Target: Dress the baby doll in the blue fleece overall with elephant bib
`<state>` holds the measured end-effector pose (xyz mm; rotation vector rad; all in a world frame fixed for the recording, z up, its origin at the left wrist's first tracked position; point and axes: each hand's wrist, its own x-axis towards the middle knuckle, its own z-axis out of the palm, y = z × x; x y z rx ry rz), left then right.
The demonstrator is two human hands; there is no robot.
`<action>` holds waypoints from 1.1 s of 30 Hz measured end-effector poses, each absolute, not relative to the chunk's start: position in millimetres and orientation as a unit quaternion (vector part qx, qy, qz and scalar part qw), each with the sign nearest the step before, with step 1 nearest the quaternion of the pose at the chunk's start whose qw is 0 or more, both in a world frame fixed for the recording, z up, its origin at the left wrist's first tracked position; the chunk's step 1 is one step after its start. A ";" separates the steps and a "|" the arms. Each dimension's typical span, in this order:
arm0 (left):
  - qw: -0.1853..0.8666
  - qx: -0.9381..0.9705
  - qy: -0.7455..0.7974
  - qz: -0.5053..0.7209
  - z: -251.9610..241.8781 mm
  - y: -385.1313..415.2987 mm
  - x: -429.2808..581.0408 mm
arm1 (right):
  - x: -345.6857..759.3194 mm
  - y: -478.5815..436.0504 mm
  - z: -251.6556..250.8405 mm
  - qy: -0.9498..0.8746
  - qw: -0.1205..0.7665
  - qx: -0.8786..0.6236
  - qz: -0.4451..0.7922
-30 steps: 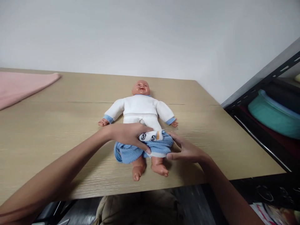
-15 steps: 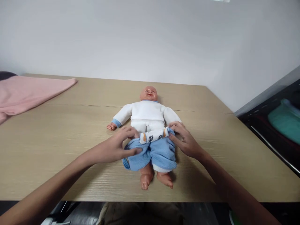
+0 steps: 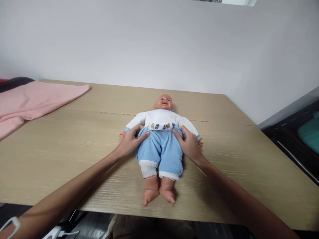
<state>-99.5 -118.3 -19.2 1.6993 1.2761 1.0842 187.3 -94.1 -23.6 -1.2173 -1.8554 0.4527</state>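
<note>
A baby doll (image 3: pixel 163 102) lies on its back on the table, feet toward me, in a white long-sleeved top (image 3: pixel 160 116). Blue trousers (image 3: pixel 170 154) with white cuffs cover its legs down to about the shins, and their waistband sits at its belly. A white strip with printed eyes (image 3: pixel 160 126) shows at the waist. My left hand (image 3: pixel 134 137) grips the waistband on the left side, thumb on the front. On the right side, my right hand (image 3: pixel 188 141) pinches the waistband the same way. Some fingers of both hands are hidden behind the cloth.
A pink cloth (image 3: pixel 42 99) lies at the table's left, beside a dark object (image 3: pixel 16 83). The wooden table (image 3: pixel 99 119) meets a pale wall behind. At the right edge stands a black frame (image 3: pixel 296 146) with teal fabric (image 3: pixel 310 134).
Both hands have pulled the trousers up from the doll's thighs to its belly. The waistband now overlaps the top's lower edge, and the doll's lower legs show more.
</note>
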 end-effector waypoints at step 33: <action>0.554 0.475 0.443 0.521 -41.7 -84.9 -93.2 | 201.3 -68.9 -43.8 -0.604 0.437 -0.433 0.507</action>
